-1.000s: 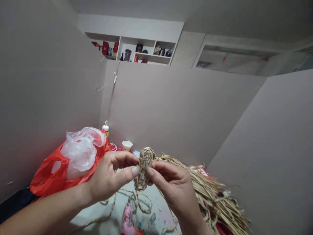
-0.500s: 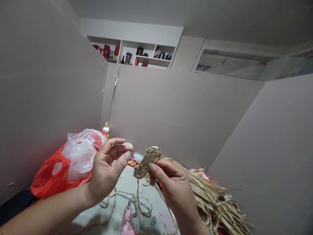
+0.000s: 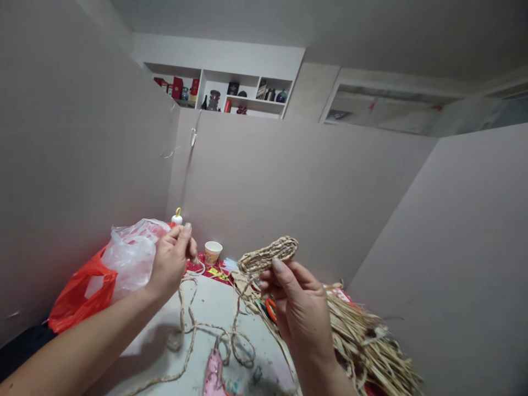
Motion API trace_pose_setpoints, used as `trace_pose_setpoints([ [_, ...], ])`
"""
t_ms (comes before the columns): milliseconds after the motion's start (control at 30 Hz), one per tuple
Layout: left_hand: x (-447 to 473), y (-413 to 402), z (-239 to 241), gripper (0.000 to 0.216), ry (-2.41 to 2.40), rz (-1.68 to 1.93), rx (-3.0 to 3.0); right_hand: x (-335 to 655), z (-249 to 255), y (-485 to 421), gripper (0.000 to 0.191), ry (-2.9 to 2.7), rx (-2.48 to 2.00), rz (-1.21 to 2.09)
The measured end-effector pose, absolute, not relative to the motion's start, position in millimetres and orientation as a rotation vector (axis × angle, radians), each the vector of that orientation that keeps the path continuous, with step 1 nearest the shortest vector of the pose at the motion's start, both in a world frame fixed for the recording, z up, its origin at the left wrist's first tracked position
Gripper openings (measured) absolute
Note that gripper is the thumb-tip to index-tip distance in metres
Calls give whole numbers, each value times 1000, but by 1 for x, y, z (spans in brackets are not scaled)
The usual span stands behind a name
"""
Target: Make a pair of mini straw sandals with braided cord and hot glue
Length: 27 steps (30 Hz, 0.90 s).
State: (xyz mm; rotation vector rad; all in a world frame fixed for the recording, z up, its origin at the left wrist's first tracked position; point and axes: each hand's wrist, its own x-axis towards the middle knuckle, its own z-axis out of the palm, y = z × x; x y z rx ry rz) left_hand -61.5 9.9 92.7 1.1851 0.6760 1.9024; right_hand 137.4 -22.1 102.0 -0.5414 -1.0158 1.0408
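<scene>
Above the table (image 3: pixel 206 308), the right hand (image 3: pixel 301 313) pinched a coiled straw oval (image 3: pixel 268 254) while the left hand (image 3: pixel 171 263), fingers closed on the braided cord (image 3: pixel 181 313), lifted it, seemingly mid-coiling; another turn would need slack. Open air lay between them; loose straw (image 3: pixel 363 341) crowded the table's right edge.

No lettering is coming through clearly enough to be read anywhere. The red cardboard boxes (image 3: pixel 177 87) standing on the white wall shelf (image 3: pixel 256 105) are showing pale marks on their faces, too small to make out. The red printed sheet (image 3: pixel 214 270) lying on the white table (image 3: pixel 214 305) is carrying yellow patches of print, blurred beyond reading. The pale paper cup (image 3: pixel 213 252) is showing only a faint, unreadable pattern.
</scene>
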Motion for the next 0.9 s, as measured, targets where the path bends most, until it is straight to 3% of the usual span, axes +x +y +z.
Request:
trace_pose_setpoints([
  [100, -50, 0, 90, 49, 690, 1806, 1215, 137, 101, -24, 25, -1007, -543, 1066],
  [267, -45, -8, 95, 23, 696, 1674, 1250, 136, 99, -22, 24, -1005, -543, 1098],
  [433, -42, -11, 95, 21, 712, 1599, 1234, 135, 98, -19, 22, -1008, -546, 1117],
  [900, -40, -2, 88, 53, 608, 1494, 1127, 134, 94, -17, 23, -986, -556, 1131],
])
